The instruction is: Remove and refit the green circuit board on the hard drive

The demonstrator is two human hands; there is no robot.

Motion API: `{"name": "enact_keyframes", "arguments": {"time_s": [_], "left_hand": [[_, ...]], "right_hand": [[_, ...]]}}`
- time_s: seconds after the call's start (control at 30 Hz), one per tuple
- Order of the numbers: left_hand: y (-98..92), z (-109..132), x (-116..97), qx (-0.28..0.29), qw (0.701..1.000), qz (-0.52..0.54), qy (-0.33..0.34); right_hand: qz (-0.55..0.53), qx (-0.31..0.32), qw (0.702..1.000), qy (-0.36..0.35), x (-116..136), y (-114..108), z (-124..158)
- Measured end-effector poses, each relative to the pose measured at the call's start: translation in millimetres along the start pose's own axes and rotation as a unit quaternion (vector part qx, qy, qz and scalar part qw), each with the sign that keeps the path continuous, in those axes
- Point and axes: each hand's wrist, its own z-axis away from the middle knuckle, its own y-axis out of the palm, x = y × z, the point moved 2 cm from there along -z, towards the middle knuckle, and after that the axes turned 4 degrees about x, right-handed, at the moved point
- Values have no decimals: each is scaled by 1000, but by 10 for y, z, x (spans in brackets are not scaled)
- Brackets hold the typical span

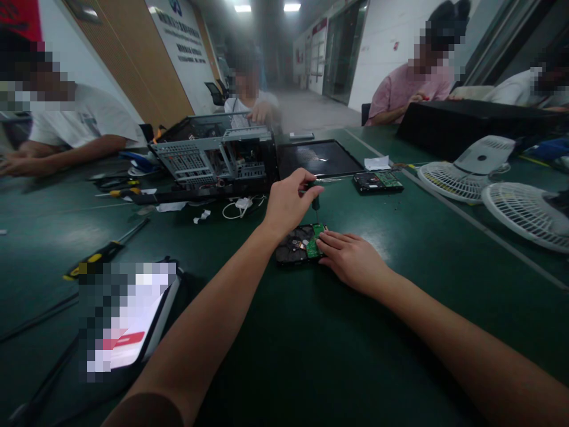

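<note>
A black hard drive (pixel 292 249) with a green circuit board (pixel 316 242) lies on the table in front of me. Above it, my left hand (pixel 288 201) pinches a small dark-handled screwdriver (pixel 316 203), held upright with its shaft pointing down to the board's far edge. My right hand (pixel 353 260) grips the right end of the drive, fingers together over the board's edge. Part of that end is hidden under the fingers. The exact spot where the screwdriver tip touches is too small to make out.
An opened computer case (pixel 213 157) stands beyond, beside a black panel (pixel 317 159). Another hard drive (pixel 377 182) lies at right, near white fans (pixel 460 172). At left are a yellow-black screwdriver (pixel 95 259) and a phone (pixel 133 323). Several people sit around the table.
</note>
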Motion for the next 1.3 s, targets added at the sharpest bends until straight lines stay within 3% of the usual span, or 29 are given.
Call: {"name": "enact_keyframes", "arguments": {"time_s": [0.43,0.67,0.93,1.3], "left_hand": [[-46,-6,-82,-23,997,-46,48],[8,1,-34,-10,997,-45,68],[51,31,-22,-16,996,-61,57],[95,51,-37,-31,999,3,16]], "right_hand": [[7,-5,1000,6,-21,56,-17],[-9,-11,1000,6,-24,50,-9],[-3,-8,1000,4,-19,57,-6],[-17,-13,1000,8,-14,41,-3]]}}
